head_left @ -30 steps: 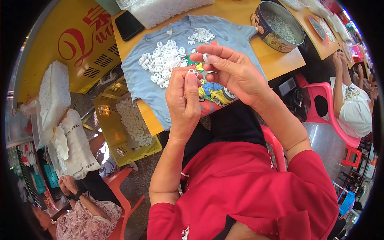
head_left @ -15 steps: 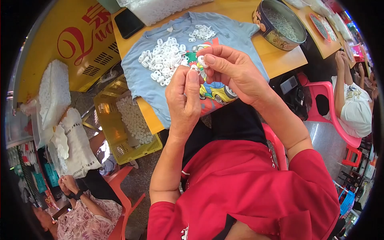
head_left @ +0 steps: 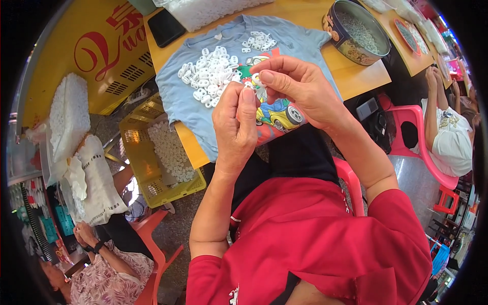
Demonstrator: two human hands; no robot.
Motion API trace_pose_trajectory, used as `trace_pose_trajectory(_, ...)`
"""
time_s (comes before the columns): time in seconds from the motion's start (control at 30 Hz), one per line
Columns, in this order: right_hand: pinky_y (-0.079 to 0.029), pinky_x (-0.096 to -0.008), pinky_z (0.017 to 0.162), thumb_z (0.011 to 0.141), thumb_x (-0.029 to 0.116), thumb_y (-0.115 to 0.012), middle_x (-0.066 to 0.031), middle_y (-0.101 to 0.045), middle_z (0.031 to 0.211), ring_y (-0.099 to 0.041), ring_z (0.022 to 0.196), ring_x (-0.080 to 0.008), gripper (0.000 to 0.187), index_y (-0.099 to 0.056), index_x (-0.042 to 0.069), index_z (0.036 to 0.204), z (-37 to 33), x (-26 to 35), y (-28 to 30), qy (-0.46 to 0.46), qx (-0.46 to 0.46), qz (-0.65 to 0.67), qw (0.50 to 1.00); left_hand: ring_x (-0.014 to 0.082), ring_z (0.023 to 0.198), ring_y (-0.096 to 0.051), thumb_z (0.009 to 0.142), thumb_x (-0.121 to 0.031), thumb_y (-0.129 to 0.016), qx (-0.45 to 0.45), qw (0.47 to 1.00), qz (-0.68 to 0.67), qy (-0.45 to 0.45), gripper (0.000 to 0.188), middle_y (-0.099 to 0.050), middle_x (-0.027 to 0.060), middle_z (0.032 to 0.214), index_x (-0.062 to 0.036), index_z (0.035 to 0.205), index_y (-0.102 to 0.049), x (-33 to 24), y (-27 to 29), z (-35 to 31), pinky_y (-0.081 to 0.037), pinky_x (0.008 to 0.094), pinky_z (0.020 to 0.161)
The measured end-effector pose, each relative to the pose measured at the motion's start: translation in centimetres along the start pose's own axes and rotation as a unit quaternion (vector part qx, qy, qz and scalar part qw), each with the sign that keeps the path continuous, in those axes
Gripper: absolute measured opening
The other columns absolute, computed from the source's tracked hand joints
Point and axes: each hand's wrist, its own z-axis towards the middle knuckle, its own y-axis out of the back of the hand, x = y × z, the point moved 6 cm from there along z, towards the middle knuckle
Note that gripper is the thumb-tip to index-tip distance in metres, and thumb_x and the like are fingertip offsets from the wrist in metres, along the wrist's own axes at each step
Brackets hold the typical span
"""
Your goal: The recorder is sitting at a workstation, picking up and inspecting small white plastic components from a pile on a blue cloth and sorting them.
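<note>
A small white plastic piece (head_left: pixel 257 80) with a hole is pinched between thumb and forefinger of my right hand (head_left: pixel 300 91). Close beside it, the fingers of my left hand (head_left: pixel 237 114) are closed on another small white plastic piece (head_left: pixel 248 85), mostly hidden behind the thumb. The two hands nearly meet above a light blue T-shirt (head_left: pixel 178 104) with a cartoon car print, spread over the table. On the shirt, left of my hands, lies a large heap of white two-holed plastic pieces (head_left: pixel 207 71). A smaller group of similar pieces (head_left: pixel 259 41) lies farther back.
A round tin (head_left: pixel 356 33) of small metallic bits stands at the back right of the yellow table (head_left: pixel 366 81). A black phone (head_left: pixel 165 28) lies back left. A yellow crate (head_left: pixel 137 168) with white pieces sits low at the left. Other people (head_left: pixel 112 269) sit on both sides.
Both hands stay almost in place, with the right fingers shifting slightly around the white piece. The view has moved a little.
</note>
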Motion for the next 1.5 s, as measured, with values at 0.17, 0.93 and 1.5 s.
trace_pose_trajectory(0.17,-0.046,-0.0215,0.070,0.094,0.019,-0.064,-0.0008,-0.062,0.087,-0.055,0.075,-0.0074,0.025,-0.067,0.000,0.110,0.1,0.6,-0.1,0.028,0.004,-0.054,0.998,0.0104,0.061,-0.044,0.099,-0.010,-0.048,0.004,1.000,0.001,0.000,0.021,-0.050,0.0040,0.070,0.0001,0.081,-0.051,0.1,0.1,0.0,-0.037,0.0275,0.055)
trace_pose_trajectory(0.93,-0.052,-0.0238,0.075,0.095,0.007,-0.060,-0.0050,-0.066,0.101,-0.060,0.086,-0.0075,0.017,-0.064,-0.003,0.108,-0.9,0.3,-1.7,0.133,-0.043,-0.118,0.983,0.0083,0.066,-0.041,0.104,-0.013,-0.042,-0.046,0.999,-0.019,0.000,0.019,-0.045,0.0006,0.075,-0.0027,0.088,-0.047,-0.2,-1.1,-0.8,-0.036,0.0252,0.058)
trace_pose_trajectory(1.5,-0.050,-0.0256,0.085,0.097,0.012,-0.059,-0.0063,-0.066,0.105,-0.060,0.094,-0.0093,0.021,-0.062,-0.002,0.112,-0.9,0.5,-1.7,0.098,-0.014,-0.085,0.991,0.0115,0.086,-0.048,0.103,-0.022,-0.047,-0.043,0.995,-0.080,-0.031,0.023,-0.049,0.0049,0.098,-0.0017,0.115,-0.047,0.5,-1.1,-1.0,-0.041,0.0260,0.076)
